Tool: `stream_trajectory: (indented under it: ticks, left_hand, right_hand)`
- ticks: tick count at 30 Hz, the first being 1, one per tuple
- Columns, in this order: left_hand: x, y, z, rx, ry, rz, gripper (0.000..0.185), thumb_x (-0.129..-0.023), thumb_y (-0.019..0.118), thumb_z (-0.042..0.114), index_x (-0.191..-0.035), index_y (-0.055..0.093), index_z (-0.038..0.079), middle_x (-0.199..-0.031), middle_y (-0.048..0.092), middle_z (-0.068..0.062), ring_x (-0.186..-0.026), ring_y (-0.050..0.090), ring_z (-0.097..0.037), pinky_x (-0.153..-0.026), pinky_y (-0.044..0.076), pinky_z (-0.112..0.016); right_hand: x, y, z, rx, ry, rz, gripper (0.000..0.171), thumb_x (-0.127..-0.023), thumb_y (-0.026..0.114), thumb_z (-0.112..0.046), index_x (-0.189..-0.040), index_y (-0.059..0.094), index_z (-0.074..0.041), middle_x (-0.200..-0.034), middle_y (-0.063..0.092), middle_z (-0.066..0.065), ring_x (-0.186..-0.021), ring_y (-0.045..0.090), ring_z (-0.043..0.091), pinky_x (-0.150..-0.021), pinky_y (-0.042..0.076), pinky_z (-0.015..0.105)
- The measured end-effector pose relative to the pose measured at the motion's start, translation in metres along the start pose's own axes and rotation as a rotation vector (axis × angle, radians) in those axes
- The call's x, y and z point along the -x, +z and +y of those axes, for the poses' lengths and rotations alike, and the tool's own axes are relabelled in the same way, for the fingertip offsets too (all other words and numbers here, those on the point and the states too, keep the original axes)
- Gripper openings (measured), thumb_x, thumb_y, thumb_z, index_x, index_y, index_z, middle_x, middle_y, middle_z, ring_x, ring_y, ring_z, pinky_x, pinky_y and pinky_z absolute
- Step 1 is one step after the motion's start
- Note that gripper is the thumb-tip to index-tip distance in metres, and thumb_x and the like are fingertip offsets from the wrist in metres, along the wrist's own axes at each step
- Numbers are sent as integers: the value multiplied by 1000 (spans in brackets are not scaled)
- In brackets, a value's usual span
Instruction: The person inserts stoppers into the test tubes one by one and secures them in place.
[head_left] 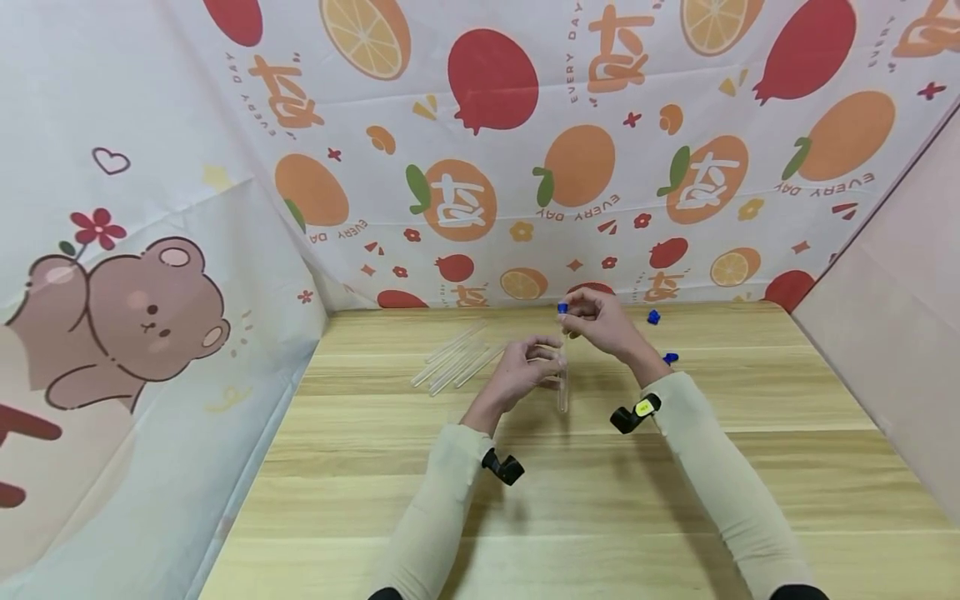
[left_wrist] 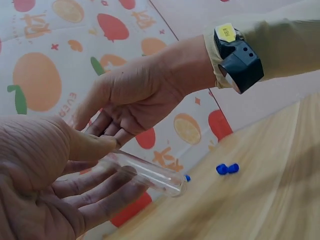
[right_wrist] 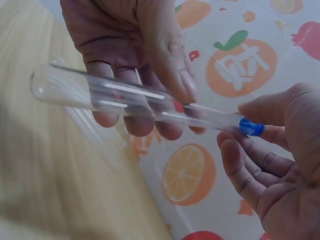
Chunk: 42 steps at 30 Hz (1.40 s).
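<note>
Nearest, the left hand (head_left: pixel 519 372) pinches a clear tube (head_left: pixel 563 396) between thumb and fingers, its long axis roughly upright; just above, the right hand (head_left: pixel 606 323), fingers curled close, grips a blue cap (head_left: pixel 562 308) at its upper end, nearly in line; farther off, loose tubes (head_left: pixel 480 366) lie left, blue pieces (head_left: pixel 654 317) right

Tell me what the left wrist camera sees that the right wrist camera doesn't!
Only the left wrist view shows loose blue caps and a sleeve. Only the right wrist view shows the blue cap at the end of the clear tube and other tubes on the table. Both show the left hand, right hand, clear tube, table and fruity cloth.
</note>
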<state>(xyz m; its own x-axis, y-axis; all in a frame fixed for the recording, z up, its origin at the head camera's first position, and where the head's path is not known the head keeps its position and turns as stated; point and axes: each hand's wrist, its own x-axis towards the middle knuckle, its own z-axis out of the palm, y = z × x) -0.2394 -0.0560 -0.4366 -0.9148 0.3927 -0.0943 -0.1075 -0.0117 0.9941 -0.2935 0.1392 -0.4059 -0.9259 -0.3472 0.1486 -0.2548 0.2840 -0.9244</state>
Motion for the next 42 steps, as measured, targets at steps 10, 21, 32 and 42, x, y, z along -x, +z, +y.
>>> stream_trajectory:
  ticks: [10, 21, 32, 42]
  left_hand:
    - [2, -11, -21, -174, -69, 32, 33, -95, 68, 9, -128, 63, 3, -107, 69, -15, -78, 70, -20, -77, 64, -43]
    - [-6, -9, -42, -457, -46, 33, 29, -90, 70, 4, -118, 68, -1, -94, 72, -16, -67, 65, -16, -65, 62, -33]
    - [-16, 3, -52, -817, 10, 0, 23, -88, 73, 5, -111, 74, 4, -89, 75, -10, -72, 62, -9, -62, 49, -18]
    - [-18, 12, -58, -917, 41, 1, 25, -87, 71, 1, -111, 74, 2, -92, 74, -9, -73, 60, -10, -62, 49, -19]
  right_hand:
    - [9, 15, 23, -8, 134, -3, 27, -99, 66, -18, -118, 63, 1, -106, 69, 21, -95, 71, 35, -80, 63, 36]
    - [20, 23, 49, 50, 286, 24, 21, -98, 64, -12, -112, 63, 4, -104, 67, 15, -100, 68, 39, -90, 60, 53]
    - [32, 15, 74, 226, 391, 57, 17, -95, 70, -18, -101, 69, -1, -86, 65, 8, -72, 59, 16, -62, 48, 25]
    - [41, 10, 86, 226, 475, 26, 17, -95, 70, -19, -95, 69, -2, -83, 65, 5, -68, 56, 13, -59, 50, 24]
